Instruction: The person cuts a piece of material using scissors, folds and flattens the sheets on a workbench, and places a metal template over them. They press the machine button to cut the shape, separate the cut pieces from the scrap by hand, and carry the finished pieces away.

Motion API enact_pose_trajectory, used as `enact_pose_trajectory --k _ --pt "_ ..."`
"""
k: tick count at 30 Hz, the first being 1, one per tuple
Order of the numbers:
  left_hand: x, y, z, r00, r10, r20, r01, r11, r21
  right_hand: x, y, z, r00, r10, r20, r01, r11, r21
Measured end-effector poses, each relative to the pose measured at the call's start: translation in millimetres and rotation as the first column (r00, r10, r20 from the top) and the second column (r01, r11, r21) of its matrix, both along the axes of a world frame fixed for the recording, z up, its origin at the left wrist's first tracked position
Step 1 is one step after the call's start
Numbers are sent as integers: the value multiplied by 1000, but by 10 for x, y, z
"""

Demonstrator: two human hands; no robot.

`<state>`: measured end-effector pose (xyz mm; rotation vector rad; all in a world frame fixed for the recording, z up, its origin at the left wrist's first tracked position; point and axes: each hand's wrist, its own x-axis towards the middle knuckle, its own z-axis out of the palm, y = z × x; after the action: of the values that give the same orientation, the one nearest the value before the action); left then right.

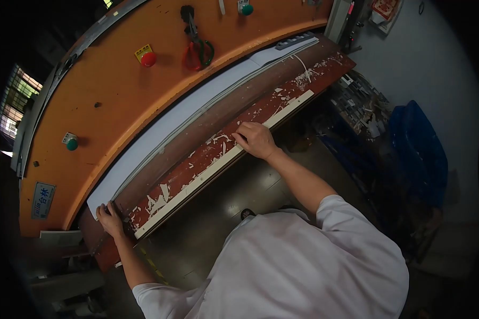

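While apparently positioning the white sheet (167, 130), the left hand (109, 220) touches its end, fingers apart; the right hand (255, 139) curls near scraps (165, 191), grip indeterminable; next, alignment requires even pressure.

Obs.: we see red-brn bench (213, 127) w/ white sheet (165, 127) at back, pale scraps (159, 201) nr front, cream strip (197, 183) along front edge.
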<state>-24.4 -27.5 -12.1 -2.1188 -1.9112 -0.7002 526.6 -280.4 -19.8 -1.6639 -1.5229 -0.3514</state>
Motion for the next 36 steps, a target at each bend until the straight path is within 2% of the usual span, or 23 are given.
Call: enact_pose_trajectory --k 2,5,8,9,13,16,18,22,24,25,28,30,32,36 --pt "61 -128 86 992 68 -110 -70 997 -14 -28 -3 -5 1000 -16 0 16 1000 1" --pt "-25 -110 10 998 13 63 -7 996 -92 -23 -10 -16 1000 -29 -4 29 999 -19" --pt "21 -249 22 991 18 129 -5 995 -99 -27 -6 -1 1000 -18 -6 18 1000 -12" --pt "46 -307 58 996 -9 92 21 991 -132 -29 -9 7 1000 -12 -8 12 1000 -1" --pt "465 -730 166 997 -33 72 34 999 -8 -4 -5 -21 1000 7 -7 -7 1000 30" --pt "1089 -1123 173 958 -234 166 215 969 122 28 10 -16 1000 24 -13 -24 1000 18" --pt "1665 -1522 256 882 -371 289 355 928 111 48 -33 -38 999 48 -21 -48 999 -2" --pt "2512 -2036 83 729 -464 503 496 865 79 120 -53 -50 987 157 -36 -157 988 -1" --pt "2712 -2109 -152 751 -444 488 477 877 62 190 -111 18 963 252 -100 -257 965 -49" --pt "2787 -2170 -191 847 -429 315 416 902 110 282 -117 33 935 304 -184 -330 935 -128" --pt "2848 -2170 -190 857 -463 227 424 883 200 561 -197 248 727 331 -601 -469 879 -83" --pt "2837 -2145 -205 860 -457 229 417 886 201 904 -146 370 709 258 -656 -397 915 -70" --pt "2845 -2132 -231 865 -447 226 407 891 202 1344 -33 637 793 163 -586 -246 967 -65" --pt "2915 -2152 -155 880 -392 269 365 919 149 2088 401 1436 841 98 -532 -91 995 39"
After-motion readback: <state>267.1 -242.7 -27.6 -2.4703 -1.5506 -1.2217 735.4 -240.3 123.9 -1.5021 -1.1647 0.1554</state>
